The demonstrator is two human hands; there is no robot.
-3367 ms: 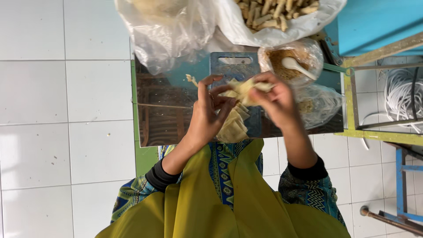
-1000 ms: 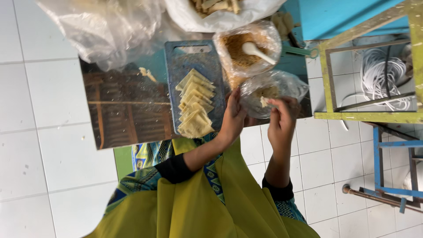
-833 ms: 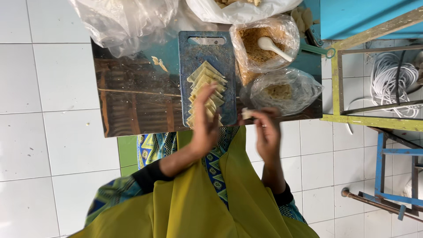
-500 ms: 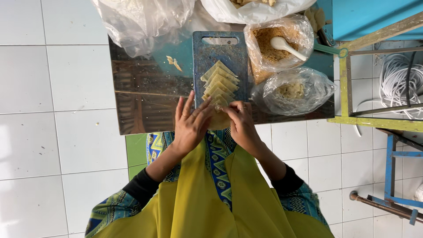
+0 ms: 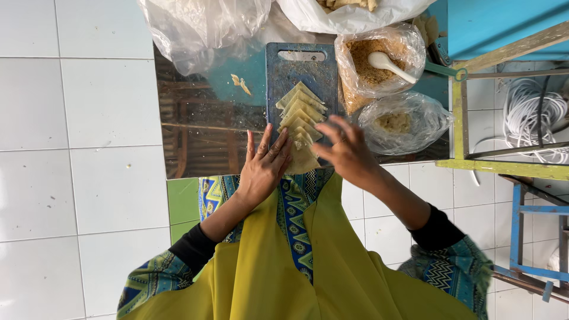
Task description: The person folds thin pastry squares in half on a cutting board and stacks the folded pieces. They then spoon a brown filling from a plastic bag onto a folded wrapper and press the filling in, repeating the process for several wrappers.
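Head view: pale yellow folded triangular pastry pieces (image 5: 300,112) lie overlapped in a row on a blue-grey rectangular cutting board (image 5: 301,71), the row's long axis running near to far. The left hand (image 5: 265,169), fingers spread flat, touches the nearest piece's left edge. The right hand (image 5: 348,153), fingers loose and grasping nothing, hovers just right of it.

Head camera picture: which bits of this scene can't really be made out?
- Nearest folded pastry: its near edge is hidden between the left hand and right hand.
- Right hand's fingertips: motion-blurred, so contact is unclear.
- White bag: cut off by the top edge.
- Clear bag: crinkled plastic veils its pale contents.
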